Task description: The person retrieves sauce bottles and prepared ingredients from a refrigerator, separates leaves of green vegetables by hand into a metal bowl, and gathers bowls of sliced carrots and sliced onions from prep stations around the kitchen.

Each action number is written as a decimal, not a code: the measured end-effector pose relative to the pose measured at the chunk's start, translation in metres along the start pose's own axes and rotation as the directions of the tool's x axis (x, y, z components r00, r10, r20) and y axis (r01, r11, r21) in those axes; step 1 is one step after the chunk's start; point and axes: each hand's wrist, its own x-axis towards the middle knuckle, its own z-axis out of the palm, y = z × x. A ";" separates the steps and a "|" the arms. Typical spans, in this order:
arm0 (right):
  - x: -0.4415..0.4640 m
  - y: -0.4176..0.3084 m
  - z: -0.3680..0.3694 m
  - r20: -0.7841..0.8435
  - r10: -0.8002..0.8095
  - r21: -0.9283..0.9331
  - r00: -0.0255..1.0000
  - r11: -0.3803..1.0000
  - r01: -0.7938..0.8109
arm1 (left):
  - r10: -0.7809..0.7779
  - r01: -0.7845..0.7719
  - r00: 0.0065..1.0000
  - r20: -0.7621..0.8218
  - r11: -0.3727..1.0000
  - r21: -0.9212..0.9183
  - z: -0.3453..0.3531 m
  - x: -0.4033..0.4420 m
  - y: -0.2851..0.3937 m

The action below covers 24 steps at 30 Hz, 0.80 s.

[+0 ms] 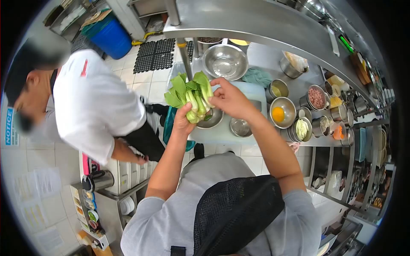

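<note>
A bunch of bok choy [193, 97], with green leaves and pale stems, is held up over the white cutting board. My left hand [184, 121] grips it from below at the stem end. The fingers of my right hand [225, 98] close on a stem at its right side. Beneath the bok choy sits a metal bowl [212, 119], partly hidden by it. A second small metal bowl [240, 127] stands to its right on the cutting board [254, 89].
A large steel bowl [225, 62] and a green cloth [257, 77] lie behind the board. To the right are an egg-yolk bowl [278, 113] and several ingredient containers [316, 97]. A steel shelf [256, 21] hangs overhead. A co-worker [92, 102] stands at left.
</note>
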 end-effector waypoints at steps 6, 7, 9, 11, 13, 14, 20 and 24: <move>-0.025 0.018 0.003 -0.335 -0.239 -0.375 0.911 0.921 0.104 | -0.049 0.048 0.999 0.019 0.998 0.037 0.003 0.036 -0.041; -0.031 0.023 -0.001 -0.359 -0.185 -0.361 0.915 0.931 0.047 | -0.052 0.049 0.998 0.019 0.991 0.125 -0.015 0.044 -0.048; -0.034 0.052 -0.003 -0.351 -0.180 -0.538 0.919 0.842 -0.041 | -0.067 0.061 0.998 0.022 0.976 0.211 0.002 0.049 -0.057; -0.068 0.022 -0.011 -0.379 -0.052 -0.543 0.924 0.821 -0.176 | -0.064 0.040 0.995 0.078 0.958 0.285 0.022 0.050 -0.066; -0.098 0.017 -0.017 -0.422 -0.009 -0.489 0.906 0.844 -0.220 | -0.045 0.020 0.997 0.064 0.938 0.346 0.041 0.052 -0.080; -0.108 0.024 -0.014 -0.419 -0.043 -0.465 0.907 0.868 -0.174 | -0.071 0.032 0.993 0.097 0.934 0.355 0.051 0.053 -0.085; -0.126 0.047 -0.016 -0.471 -0.079 -0.416 0.879 0.898 -0.142 | -0.129 0.014 0.977 0.171 0.837 0.548 0.089 0.057 -0.106; -0.135 0.074 -0.029 -0.487 -0.163 -0.273 0.858 0.962 0.028 | -0.100 -0.029 0.985 0.143 0.717 0.697 0.083 0.062 -0.126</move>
